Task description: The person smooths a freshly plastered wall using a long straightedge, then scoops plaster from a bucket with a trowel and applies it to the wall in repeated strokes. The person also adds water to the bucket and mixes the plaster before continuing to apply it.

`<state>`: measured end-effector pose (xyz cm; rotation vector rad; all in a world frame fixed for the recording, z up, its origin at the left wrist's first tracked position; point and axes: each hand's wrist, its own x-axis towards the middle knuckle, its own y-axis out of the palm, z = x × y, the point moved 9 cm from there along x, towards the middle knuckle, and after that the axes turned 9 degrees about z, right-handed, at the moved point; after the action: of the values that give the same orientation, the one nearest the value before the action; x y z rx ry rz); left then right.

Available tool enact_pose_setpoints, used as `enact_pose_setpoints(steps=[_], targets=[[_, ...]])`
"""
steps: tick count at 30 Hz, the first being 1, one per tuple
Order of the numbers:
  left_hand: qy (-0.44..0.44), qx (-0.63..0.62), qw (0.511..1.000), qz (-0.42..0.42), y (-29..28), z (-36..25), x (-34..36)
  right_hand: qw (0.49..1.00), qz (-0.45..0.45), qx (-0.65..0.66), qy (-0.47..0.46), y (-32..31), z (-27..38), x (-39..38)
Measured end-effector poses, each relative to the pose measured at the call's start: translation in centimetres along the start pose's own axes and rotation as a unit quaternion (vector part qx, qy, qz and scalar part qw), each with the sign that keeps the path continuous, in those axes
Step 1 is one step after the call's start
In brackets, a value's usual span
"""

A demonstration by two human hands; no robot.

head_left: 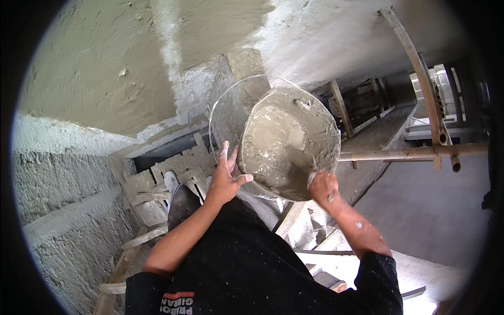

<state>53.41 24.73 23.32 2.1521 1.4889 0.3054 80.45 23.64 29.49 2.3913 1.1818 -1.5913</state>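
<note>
Mid-frame, a bucket [329, 123] holds grey mortar [273, 131] — wet, glistening; left hand [226, 176] at its edge, fingers apart — right hand [324, 188] clamped on a mostly hidden tool [311, 177].

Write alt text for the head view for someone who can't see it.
A person's right hand, at the right edge of a bucket of wet mortar, seems to grip a blurred tool; the left hand is spread at the bucket's left. A rough wall fills the upper left; a bamboo pole crosses at right.
</note>
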Motion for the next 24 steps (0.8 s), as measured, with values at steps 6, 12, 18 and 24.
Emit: enact_pose_setpoints(steps=[6,12,18,24], targets=[[-0.005,0.029,1.000,-0.010,-0.3,0.4,0.1,0.994,-0.106,-0.021,-0.009,-5.0,-2.6,-2.6],[-0.030,0.077,0.996,-0.017,-0.4,0.1,-0.2,0.996,0.026,-0.063,-0.049,-5.1,2.2,-2.7],[-0.031,0.059,0.998,-0.012,-0.1,-0.2,-0.3,0.999,-0.005,0.006,0.033,-5.8,-2.5,-2.7],[-0.031,0.069,0.997,-0.014,-0.2,-0.5,-0.4,0.957,-0.183,-0.182,0.130,-6.9,-6.1,6.1]])
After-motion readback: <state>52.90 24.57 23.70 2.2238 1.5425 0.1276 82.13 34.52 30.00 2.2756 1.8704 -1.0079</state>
